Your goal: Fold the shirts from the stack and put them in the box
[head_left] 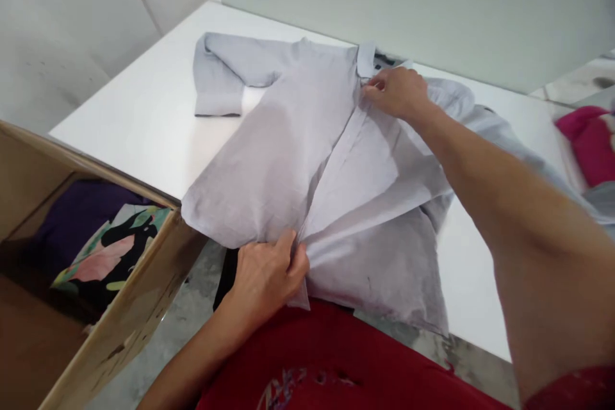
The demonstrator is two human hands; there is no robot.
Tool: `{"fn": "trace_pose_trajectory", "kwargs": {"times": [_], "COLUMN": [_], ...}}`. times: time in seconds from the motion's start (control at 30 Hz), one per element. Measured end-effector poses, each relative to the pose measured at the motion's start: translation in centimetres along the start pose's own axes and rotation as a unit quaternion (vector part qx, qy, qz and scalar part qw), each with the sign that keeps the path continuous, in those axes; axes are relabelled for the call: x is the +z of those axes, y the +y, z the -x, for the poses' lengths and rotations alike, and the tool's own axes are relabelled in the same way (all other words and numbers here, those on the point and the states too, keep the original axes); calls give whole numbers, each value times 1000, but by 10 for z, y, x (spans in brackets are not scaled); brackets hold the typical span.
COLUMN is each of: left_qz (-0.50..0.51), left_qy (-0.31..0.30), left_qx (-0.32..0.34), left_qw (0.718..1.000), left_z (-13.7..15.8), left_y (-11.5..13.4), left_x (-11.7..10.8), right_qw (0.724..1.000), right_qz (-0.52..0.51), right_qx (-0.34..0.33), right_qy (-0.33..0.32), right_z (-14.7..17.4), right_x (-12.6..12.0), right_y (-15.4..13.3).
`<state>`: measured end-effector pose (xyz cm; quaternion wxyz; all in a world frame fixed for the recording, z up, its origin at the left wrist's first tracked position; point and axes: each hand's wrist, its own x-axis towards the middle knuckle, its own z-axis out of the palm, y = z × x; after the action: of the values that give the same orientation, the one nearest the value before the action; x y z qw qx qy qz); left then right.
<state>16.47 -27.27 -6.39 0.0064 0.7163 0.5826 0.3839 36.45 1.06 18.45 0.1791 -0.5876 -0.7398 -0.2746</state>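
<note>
A light grey button-up shirt [283,141] lies front side up on the white table, its collar toward the wall and its hem hanging past the near edge. One sleeve is bent out to the left; the other runs off to the right, partly behind my arm. My left hand [269,272] pinches the front placket near the hem. Up by the collar, my right hand [396,93] pinches the top of the same front edge. Between the two hands the placket runs in a slanting line, with loose folds on its right side.
The white table [139,102] stands against a pale wall panel [408,6]. At the left is a cardboard box [139,295] holding a dark purple cloth [86,224] and a patterned cloth [115,250]. Pink fabric [589,141] lies at the far right.
</note>
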Motion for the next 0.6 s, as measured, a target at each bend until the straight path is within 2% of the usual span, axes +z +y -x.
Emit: {"fn": "trace_pose_trajectory", "kwargs": {"times": [0.13, 0.2, 0.27, 0.33, 0.47, 0.53, 0.6], "left_qz": [44, 72, 98, 116, 159, 191, 226], "left_qy": [-33, -49, -70, -87, -93, -89, -79], "left_qx": [-19, -22, -21, -22, -27, -29, -31], "left_qw": [998, 996, 992, 989, 982, 977, 970], "left_z": [2, 3, 4, 5, 10, 14, 17], "left_y": [-1, -2, -4, -8, -22, -28, -32], "left_x": [-8, -14, -20, -26, -32, -31, -26], "right_qw": [995, 993, 991, 982, 945, 935, 937], "right_qz": [6, -5, -23, -53, -124, -146, -156], "right_qx": [-83, -101, -128, -183, -301, -318, -300], "right_qy": [-54, -54, -33, -4, 32, 51, 85], "right_z": [22, 32, 49, 73, 138, 169, 196], "right_x": [-4, -6, -11, -17, -30, -35, -40], "right_y": [0, 2, 0, -8, -25, -27, -23]}}
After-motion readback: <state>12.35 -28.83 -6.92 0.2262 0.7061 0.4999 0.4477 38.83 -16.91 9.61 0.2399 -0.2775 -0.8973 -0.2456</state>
